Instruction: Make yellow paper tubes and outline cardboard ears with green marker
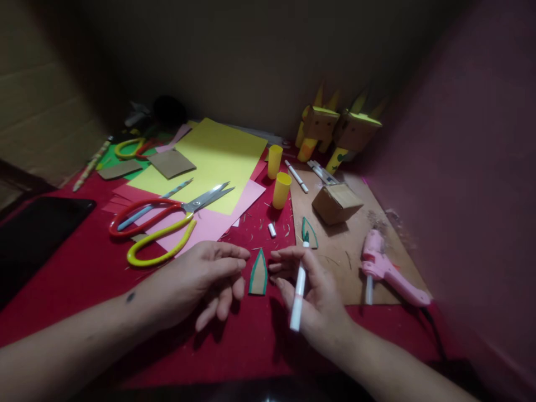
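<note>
A pointed cardboard piece (pixel 258 273) with a green outline lies on the red cloth between my hands. Just left of it is my left hand (pixel 218 279), fingers apart and holding nothing. On the other side, my right hand (pixel 314 296) holds a white marker (pixel 298 296) against its fingers, green tip pointing away from me. Beyond that tip, a second green-edged cardboard piece (pixel 310 234) rests on the brown board. A small white cap (pixel 272 230) lies on the cloth ahead of my hands.
Left are large scissors (pixel 188 209) over pink and yellow paper (pixel 218 162). Two yellow paper tubes (pixel 282 191) stand mid-table. A cardboard box (pixel 337 202) and pink glue gun (pixel 383 268) lie on the board (pixel 347 262). Behind stand two cardboard figures (pixel 320 124).
</note>
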Demonstrator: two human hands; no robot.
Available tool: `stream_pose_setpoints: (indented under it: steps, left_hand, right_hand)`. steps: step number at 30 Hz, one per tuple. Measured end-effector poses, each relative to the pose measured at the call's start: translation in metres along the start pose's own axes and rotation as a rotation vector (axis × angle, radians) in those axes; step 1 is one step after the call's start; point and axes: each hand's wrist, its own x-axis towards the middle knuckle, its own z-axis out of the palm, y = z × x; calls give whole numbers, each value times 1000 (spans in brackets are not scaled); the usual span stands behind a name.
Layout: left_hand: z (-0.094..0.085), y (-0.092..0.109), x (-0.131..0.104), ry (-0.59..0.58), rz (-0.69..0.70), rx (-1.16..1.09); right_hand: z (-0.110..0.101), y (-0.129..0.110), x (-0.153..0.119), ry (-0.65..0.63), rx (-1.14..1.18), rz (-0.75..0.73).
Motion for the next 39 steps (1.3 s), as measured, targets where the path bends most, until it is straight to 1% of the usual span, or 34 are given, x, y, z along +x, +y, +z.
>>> stream_pose_setpoints:
  steps: [6, 9, 13, 18, 24, 29, 34, 37, 39]
  left_hand:
    - [4, -3, -4, -45, -17, -129]
    - [5, -4, -3, -32, -19, -159]
    - [5, -6, -1, -26, -52, -132]
    - [7, -4, 2, -53, -119, 17]
    - [10, 6, 6, -41, -115, 254]
    - [18, 11, 8, 29, -83, 476]
    - [27, 7, 9, 45, -47, 583]
    - [27, 5, 7, 43, -10, 629]
    - [25, 7, 5, 54, 36, 685]
  right_hand:
    - [2, 3, 3, 42, 164, 109]
    - [2, 1, 5, 38, 212, 154]
    - [1, 0, 5, 26, 204, 143]
    - [-1, -1, 4, 0, 176, 95]
    - [-2, 0, 1, -66, 147, 38]
    - [-1, 3, 0, -89, 148, 33]
    - [-1, 1, 0, -113, 132, 19]
    - [0, 0, 0, -132, 121, -16]
    - [-1, 0, 0, -108, 86, -49]
